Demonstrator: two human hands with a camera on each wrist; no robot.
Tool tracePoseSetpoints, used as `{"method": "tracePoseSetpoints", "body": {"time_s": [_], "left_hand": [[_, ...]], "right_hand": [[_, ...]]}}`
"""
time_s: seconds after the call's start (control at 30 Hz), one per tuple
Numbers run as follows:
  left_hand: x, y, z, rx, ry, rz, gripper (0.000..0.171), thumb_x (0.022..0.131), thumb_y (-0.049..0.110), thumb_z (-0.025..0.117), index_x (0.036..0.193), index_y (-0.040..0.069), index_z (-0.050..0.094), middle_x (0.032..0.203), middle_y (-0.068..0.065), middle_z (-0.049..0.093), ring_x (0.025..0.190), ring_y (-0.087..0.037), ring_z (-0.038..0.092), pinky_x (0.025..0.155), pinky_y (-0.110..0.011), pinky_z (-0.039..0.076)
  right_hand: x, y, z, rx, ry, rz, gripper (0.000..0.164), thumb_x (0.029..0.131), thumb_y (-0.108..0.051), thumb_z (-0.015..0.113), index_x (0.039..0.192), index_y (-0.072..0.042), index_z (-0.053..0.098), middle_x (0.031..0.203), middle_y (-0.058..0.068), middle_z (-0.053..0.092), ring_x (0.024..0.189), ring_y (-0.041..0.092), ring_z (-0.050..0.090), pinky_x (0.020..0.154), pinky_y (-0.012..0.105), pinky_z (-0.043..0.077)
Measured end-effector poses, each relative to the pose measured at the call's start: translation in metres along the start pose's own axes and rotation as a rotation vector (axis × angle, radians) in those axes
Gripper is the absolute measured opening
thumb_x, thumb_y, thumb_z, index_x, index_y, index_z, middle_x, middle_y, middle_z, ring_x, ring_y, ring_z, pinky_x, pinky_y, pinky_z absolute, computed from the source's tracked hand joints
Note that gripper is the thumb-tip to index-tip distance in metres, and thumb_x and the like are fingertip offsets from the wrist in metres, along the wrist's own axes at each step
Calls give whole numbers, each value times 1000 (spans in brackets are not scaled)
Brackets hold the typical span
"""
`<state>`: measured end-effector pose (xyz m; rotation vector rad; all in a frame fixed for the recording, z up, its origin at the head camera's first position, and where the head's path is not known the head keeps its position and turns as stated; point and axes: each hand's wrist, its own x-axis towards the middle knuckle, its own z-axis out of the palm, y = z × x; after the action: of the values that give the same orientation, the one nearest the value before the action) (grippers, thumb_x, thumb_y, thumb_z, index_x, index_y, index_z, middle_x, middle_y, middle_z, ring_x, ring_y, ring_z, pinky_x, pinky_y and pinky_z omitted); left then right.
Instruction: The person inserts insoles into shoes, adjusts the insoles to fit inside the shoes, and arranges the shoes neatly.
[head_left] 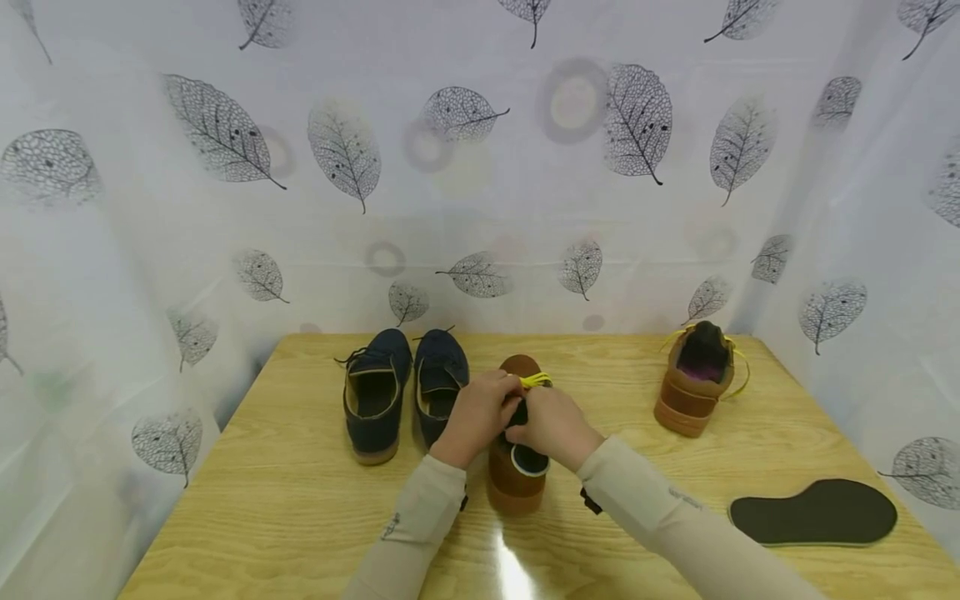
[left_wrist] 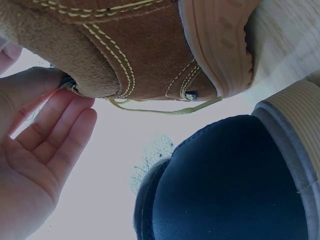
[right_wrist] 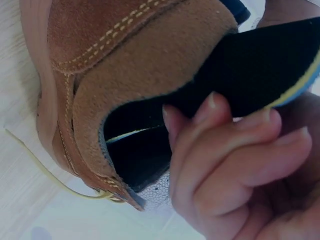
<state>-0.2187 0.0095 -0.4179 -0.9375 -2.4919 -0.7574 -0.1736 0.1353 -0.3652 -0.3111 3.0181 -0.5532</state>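
Observation:
A brown suede shoe (head_left: 516,493) with yellow laces (head_left: 536,380) stands on the table, its toe pointing away from me. A black insole (right_wrist: 265,65) with a yellow and blue edge is partly inside the shoe, and its other end sticks up out of the opening. My right hand (head_left: 558,423) grips this insole, with curled fingertips against its dark face in the right wrist view. My left hand (head_left: 480,412) pinches the dark-lined upper edge of the shoe opening between thumb and fingers, seen in the left wrist view. Both hands partly cover the opening in the head view.
Two navy lace-up shoes, one left (head_left: 378,433) and one nearer (head_left: 442,362), stand left of the brown shoe. Another brown shoe (head_left: 686,404) stands at the back right. A dark insole (head_left: 813,512) lies flat on the wooden table (head_left: 247,500) at right, with a leaf-print curtain (head_left: 480,200) behind.

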Motion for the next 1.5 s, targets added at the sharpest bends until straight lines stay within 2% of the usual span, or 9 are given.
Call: {"method": "tracePoseSetpoints", "body": {"time_s": [0.27, 0.4, 0.63, 0.8, 0.97, 1.1, 1.23, 1.37, 1.5], "left_hand": [[-2, -1, -1, 7, 18, 9, 4, 88, 10, 70, 85, 12, 67, 81, 0, 60, 69, -15, 58, 62, -29, 50], [-1, -1, 0, 11, 20, 16, 5, 87, 9, 70, 86, 13, 67, 81, 0, 60, 70, -15, 58, 63, -29, 50], [-1, -2, -1, 6, 10, -1, 4, 88, 9, 70, 85, 11, 68, 82, -1, 61, 71, -15, 59, 64, -29, 50], [0, -4, -3, -11, 33, 1, 4, 87, 7, 71, 85, 11, 68, 81, -1, 62, 71, -15, 60, 64, -29, 50], [1, -3, -3, -35, 18, 8, 4, 87, 10, 71, 85, 12, 68, 82, -1, 64, 71, -14, 60, 64, -27, 49], [1, 0, -2, -29, 4, 5, 5, 87, 11, 72, 85, 12, 68, 81, -1, 64, 69, -14, 59, 62, -26, 49], [3, 1, -2, -1, 29, 0, 5, 86, 11, 72, 85, 14, 68, 80, 0, 64, 69, -14, 61, 62, -28, 50], [3, 2, -2, 2, 12, -7, 5, 87, 11, 71, 85, 14, 68, 82, 0, 65, 70, -14, 62, 63, -28, 51], [1, 3, -1, -9, 2, -18, 5, 87, 11, 72, 85, 14, 68, 81, 0, 65, 69, -14, 61, 62, -29, 51]], "right_hand": [[-23, -14, -1, -133, -40, -32, 39, 80, -37, 77, 63, -7, 58, 48, 0, 50, 44, 15, 51, 41, 30, 42], [-33, -14, -4, -64, -69, -24, 40, 80, -33, 77, 58, -8, 55, 45, 0, 47, 42, 14, 47, 41, 27, 36], [-23, -5, -4, 147, -56, 27, 23, 81, -17, 75, 83, 2, 63, 60, 3, 56, 50, 14, 53, 50, 28, 43], [-9, 0, -3, 125, -11, 5, 21, 81, -10, 74, 89, 5, 63, 64, 5, 56, 50, 15, 51, 47, 26, 41], [-7, 3, -4, 61, -6, 18, 18, 84, -5, 70, 72, 1, 59, 55, 3, 49, 43, 12, 46, 43, 22, 36], [-19, -4, -9, -6, -44, -11, 39, 90, -24, 69, 59, -7, 52, 47, -2, 41, 41, 10, 41, 43, 24, 34], [-29, -13, -15, -57, -89, -85, 50, 86, -43, 70, 53, -11, 51, 42, -4, 40, 40, 12, 44, 44, 29, 39], [-32, -15, -15, 3, -175, -56, 53, 83, -44, 72, 49, -11, 49, 38, -5, 38, 35, 10, 42, 40, 26, 35], [-28, -10, -13, 124, -223, 28, 45, 84, -32, 72, 50, -11, 51, 37, -3, 41, 30, 8, 40, 35, 22, 32]]}}
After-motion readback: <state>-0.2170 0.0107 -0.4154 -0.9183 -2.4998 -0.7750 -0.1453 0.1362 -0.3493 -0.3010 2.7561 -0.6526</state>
